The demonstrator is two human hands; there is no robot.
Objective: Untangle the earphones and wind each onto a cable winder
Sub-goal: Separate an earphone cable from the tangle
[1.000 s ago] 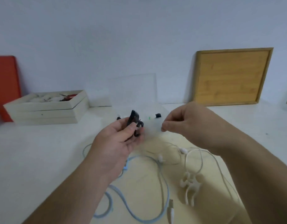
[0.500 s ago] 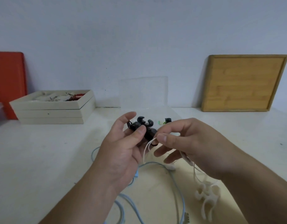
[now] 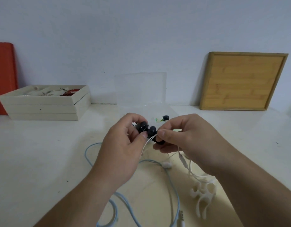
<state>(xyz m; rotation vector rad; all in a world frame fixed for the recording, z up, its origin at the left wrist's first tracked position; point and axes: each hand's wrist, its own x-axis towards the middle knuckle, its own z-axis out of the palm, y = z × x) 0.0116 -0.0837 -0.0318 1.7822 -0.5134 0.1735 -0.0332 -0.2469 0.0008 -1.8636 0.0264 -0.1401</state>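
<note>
Gripping a black cable winder point(image 3: 145, 128) at frame centre: left hand point(image 3: 123, 149) has thumb and curled fingers round it. Right hand point(image 3: 189, 136) pinches the white earphone cable point(image 3: 145, 145) right against the winder, thumb to forefinger. Cable drops from the pinch, an inline remote point(image 3: 182, 159) hanging below the right hand and a white earbud point(image 3: 166, 164) lying on the tabletop point(image 3: 43, 153) under the hands. Blue cable point(image 3: 172, 185) loops on the tabletop beneath both wrists, lower centre. White cable winder point(image 3: 202, 195) lies lower right, beside the right forearm. Behind the hands: clear plastic box point(image 3: 141, 89). Upper left: beige tray stack point(image 3: 44, 105), red board point(image 3: 3, 77). Upper right: wooden board point(image 3: 243, 81) leaning on the wall.
</note>
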